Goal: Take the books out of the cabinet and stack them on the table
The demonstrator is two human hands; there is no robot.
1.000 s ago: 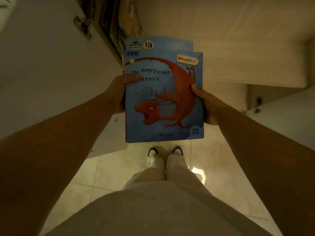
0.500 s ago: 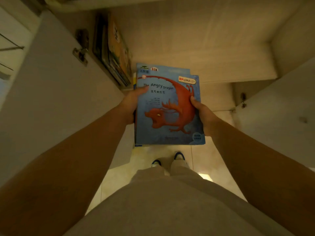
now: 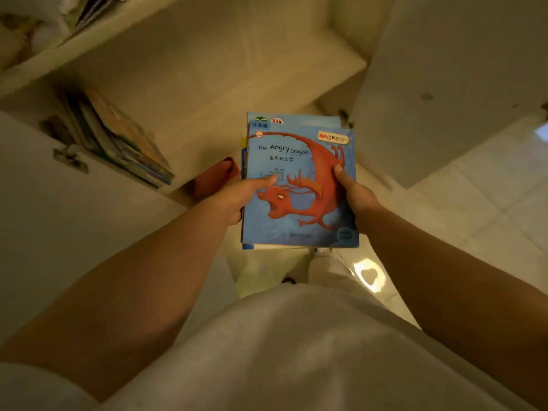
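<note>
Both hands hold a small pile of books [image 3: 299, 188] — the left hand [image 3: 234, 200] grips the left edge with its thumb across the blue dragon cover, and the right hand [image 3: 355, 197] grips the right edge with its thumb on top. The pile sits between the hands, out in front of the open cabinet [image 3: 207, 84] and above the floor. More books [image 3: 124, 140] lean on the shelf to the left. This looks like the carrying step — next, the pile needs to go to the table, which is not in view.
</note>
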